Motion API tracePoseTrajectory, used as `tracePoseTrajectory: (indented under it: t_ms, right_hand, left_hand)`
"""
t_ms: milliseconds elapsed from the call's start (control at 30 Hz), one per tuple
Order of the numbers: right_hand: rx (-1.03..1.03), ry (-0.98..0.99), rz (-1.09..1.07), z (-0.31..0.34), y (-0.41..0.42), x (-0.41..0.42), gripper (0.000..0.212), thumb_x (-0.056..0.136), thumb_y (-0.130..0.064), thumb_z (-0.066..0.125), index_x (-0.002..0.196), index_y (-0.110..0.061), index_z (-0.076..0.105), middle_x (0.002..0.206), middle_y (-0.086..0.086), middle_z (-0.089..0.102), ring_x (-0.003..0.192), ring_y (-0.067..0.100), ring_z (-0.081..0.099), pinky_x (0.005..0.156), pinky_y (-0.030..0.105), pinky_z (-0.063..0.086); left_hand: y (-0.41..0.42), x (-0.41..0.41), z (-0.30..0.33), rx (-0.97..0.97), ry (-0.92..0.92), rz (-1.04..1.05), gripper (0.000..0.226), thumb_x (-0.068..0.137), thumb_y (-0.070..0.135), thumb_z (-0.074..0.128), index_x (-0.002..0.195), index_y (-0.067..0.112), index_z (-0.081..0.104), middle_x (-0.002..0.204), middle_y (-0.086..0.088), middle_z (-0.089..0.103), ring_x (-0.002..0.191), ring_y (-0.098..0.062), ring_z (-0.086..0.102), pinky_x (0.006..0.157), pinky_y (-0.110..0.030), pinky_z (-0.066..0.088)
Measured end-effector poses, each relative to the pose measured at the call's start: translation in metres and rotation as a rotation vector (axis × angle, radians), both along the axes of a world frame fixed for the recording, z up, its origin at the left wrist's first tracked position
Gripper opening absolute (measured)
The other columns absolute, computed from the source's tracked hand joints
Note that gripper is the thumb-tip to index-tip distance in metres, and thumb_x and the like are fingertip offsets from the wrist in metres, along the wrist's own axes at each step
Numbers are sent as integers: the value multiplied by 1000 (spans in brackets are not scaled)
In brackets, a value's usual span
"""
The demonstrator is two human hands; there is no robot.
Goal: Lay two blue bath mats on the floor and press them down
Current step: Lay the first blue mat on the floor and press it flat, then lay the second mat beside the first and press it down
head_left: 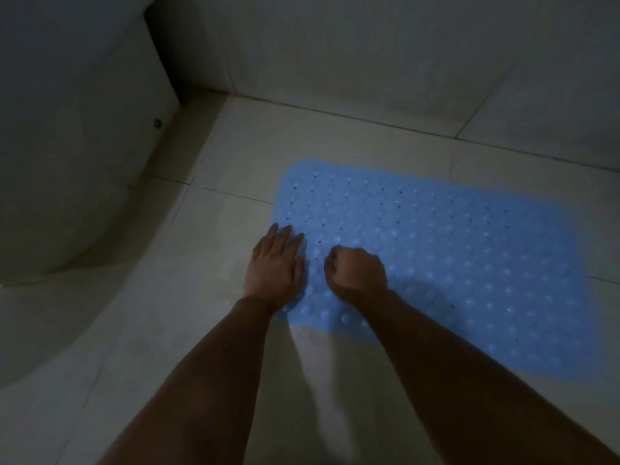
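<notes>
A blue bath mat (453, 263), rubbery, studded with small bumps and holes, lies flat on pale floor tiles (167, 330). The left hand (273, 268) rests flat, fingers straight, over the mat's near-left edge. Just beside it, the right hand (357, 271) is clenched in a fist, knuckles down on the mat. A curved white fixture (67, 162) stands well left of the hands, bare tile between.

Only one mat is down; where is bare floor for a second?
Bare tile floor runs between the blue mat and the far wall, and left toward the white fixture. Crowded at the mat's near-left corner: left hand, right hand.
</notes>
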State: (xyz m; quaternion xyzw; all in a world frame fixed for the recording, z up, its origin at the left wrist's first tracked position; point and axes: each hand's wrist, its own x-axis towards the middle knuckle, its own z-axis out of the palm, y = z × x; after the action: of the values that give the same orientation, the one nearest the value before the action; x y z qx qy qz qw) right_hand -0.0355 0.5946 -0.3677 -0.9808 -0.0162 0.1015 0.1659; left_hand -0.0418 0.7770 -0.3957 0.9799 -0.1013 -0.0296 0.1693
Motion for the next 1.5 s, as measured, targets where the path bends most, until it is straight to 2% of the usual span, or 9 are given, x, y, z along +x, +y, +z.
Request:
tracePoseTrajectory:
  t_ms: [167,400,567,700,800,1100,1333,1433,1500]
  right_hand:
    - [0,-37,-2,15,-25,31,23,94,-34,51,106,-24,68,108,3,68,104,28,62,89,41,52]
    - [93,-185,-8,-16,-49,27,18,86,-29,54,94,-21,69,96,2,68,93,31,62,78,42,52]
    - [103,-73,-71,4,-71,28,21,87,-31,54,98,-23,69,101,3,67,101,31,61,84,44,51]
    - [113,102,-214,55,-127,60,23,89,-35,55,106,-28,69,116,1,68,113,26,61,96,42,52]
    - [77,98,-312,103,-206,88,28,89,-38,57,113,-27,67,125,3,66,120,29,60,101,42,50]
    - [-144,-200,-711,227,-468,116,57,90,-37,56,142,-19,45,144,16,48,132,38,45,106,47,42]
    - [-324,-165,-858,279,-617,124,95,94,-39,56,159,-17,-11,167,12,-16,152,38,-18,118,68,3]
    - [-361,-101,-883,270,-651,119,102,91,-43,60,158,-19,-13,167,9,-16,153,39,-13,113,76,1]
    - [-440,-190,-853,256,-651,116,97,88,-42,64,159,-17,2,166,12,4,151,42,10,111,76,12]
  left_hand:
    - [-24,-7,-30,109,98,-22,68,103,57,18,162,23,17,171,-8,0,157,-29,-11,126,-55,6]
    - [-24,-9,-39,105,23,-3,72,102,63,27,162,24,18,171,-4,1,157,-24,-10,127,-53,6]
    - [-18,-7,-25,65,256,-1,91,87,85,18,162,34,7,171,1,-11,155,-21,-20,127,-47,-7]
    - [-17,12,15,102,124,-30,87,92,76,15,138,18,60,145,-12,57,143,-36,42,115,-57,35]
    - [-86,60,53,112,24,-116,64,88,54,32,125,16,69,125,-11,70,132,-38,54,101,-58,46]
    - [-394,157,198,24,-154,-448,64,88,53,37,145,25,49,150,-4,50,147,-32,32,111,-47,38]
    - [-541,160,225,-61,-256,-590,55,98,47,49,147,25,44,153,-3,45,149,-28,27,112,-47,37]
    - [-572,150,215,-104,-250,-610,53,97,46,50,146,25,47,151,-3,47,147,-27,30,110,-46,38]
    - [-582,144,203,-105,-236,-614,52,96,45,52,144,25,49,149,-2,49,145,-26,33,108,-45,40]
